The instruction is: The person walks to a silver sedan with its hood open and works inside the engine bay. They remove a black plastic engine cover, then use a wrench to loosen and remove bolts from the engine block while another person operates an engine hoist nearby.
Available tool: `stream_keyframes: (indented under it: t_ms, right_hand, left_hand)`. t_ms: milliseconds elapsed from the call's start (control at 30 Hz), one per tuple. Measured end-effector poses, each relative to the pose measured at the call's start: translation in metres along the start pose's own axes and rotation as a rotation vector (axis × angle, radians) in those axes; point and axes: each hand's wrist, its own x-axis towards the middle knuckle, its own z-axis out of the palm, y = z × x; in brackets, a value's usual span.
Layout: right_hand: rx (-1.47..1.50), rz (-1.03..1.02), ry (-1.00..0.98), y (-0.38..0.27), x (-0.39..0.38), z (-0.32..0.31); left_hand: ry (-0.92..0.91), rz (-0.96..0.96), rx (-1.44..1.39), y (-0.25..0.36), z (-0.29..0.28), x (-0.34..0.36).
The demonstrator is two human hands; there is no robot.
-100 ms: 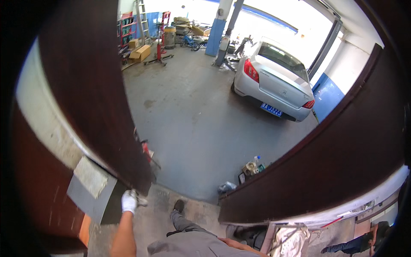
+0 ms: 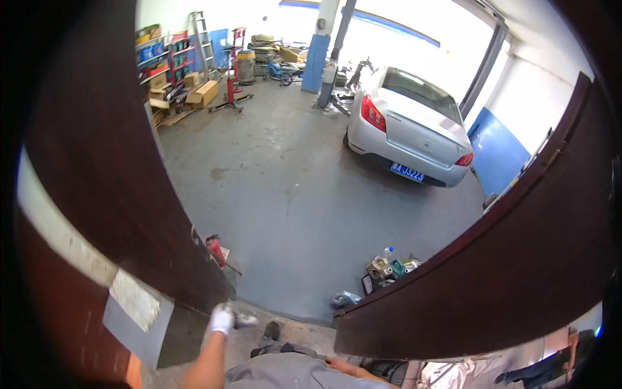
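Note:
My left hand (image 2: 221,319), in a white glove, hangs low beside the left door (image 2: 97,149), its fingers curled by a small greyish object that I cannot make out. My right hand (image 2: 338,364) is low against my grey-clad waist, its fingers mostly hidden. The right door (image 2: 492,272) stands open beside me. Between the doors a step (image 2: 291,329) leads to the grey garage floor (image 2: 285,214), with my dark shoe (image 2: 272,330) on the step.
A silver car (image 2: 414,139) stands by lift posts (image 2: 332,78). A red tool (image 2: 215,251) is by the left door, containers (image 2: 382,269) by the right. Shelves (image 2: 152,58), boxes (image 2: 202,96) and a ladder (image 2: 203,45) line the back. A person (image 2: 551,363) is at lower right.
My left hand has moved rightward toward the middle. The view has shifted, so more of the shelving at the back left and the containers by the right door shows.

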Motion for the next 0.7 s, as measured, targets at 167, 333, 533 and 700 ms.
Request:
stream_keyframes:
  t_ms: [167, 333, 533, 700]
  right_hand:
    - [0.362, 0.125, 0.277, -0.075, 0.053, -0.078]
    - [0.332, 0.272, 0.462, -0.118, 0.042, -0.208]
    - [0.781, -0.202, 0.928, -0.157, 0.106, -0.451]
    - [0.862, -0.472, 1.192, -0.137, 0.166, -0.676]
  left_hand:
    - [-0.290, -0.115, -0.399, 0.143, 0.082, 0.074]
    - [-0.577, -0.672, -1.043, 0.265, 0.192, 0.197]
    - [-1.245, -0.688, -0.983, 0.407, 0.404, 0.311]
    - [-1.416, -0.446, -0.539, 0.533, 0.620, 0.420]
